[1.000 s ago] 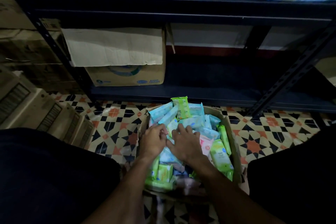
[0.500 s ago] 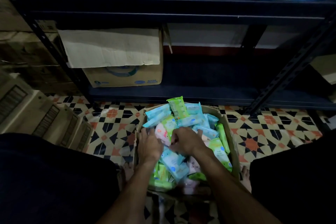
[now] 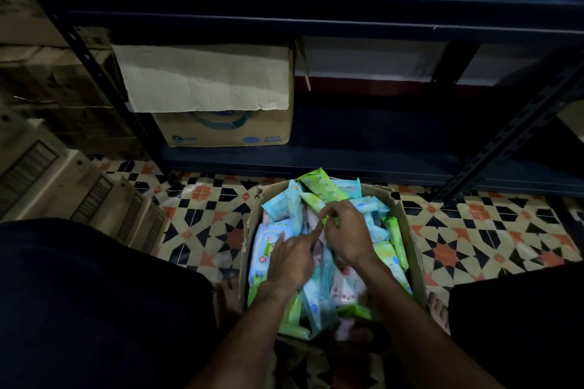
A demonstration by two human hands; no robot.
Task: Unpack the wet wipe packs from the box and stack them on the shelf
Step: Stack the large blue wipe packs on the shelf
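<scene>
In the box [image 3: 412, 246], the right hand [image 3: 346, 238] pinches a probably soft, slippery green pack [image 3: 314, 201] by its edge; the left hand [image 3: 292, 262] touches others, forefinger straight.

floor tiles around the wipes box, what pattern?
The floor tiles carry a geometric star mosaic in cream, black and orange-red; it shows best right of the box in the head view.

Brightness: the scene is dimly lit; the shelf unit [image 3: 284, 19] is rendered almost black.
Best lit: the wet wipe packs [image 3: 319, 189] in the box and the tiled floor [image 3: 202, 199].
Light source: cannot be told.
Shadows: detail beneath the shelves is lost.
Distortion: shelf edges are bowed towards the frame borders.
Sharpness: fine detail is softened throughout.
</scene>
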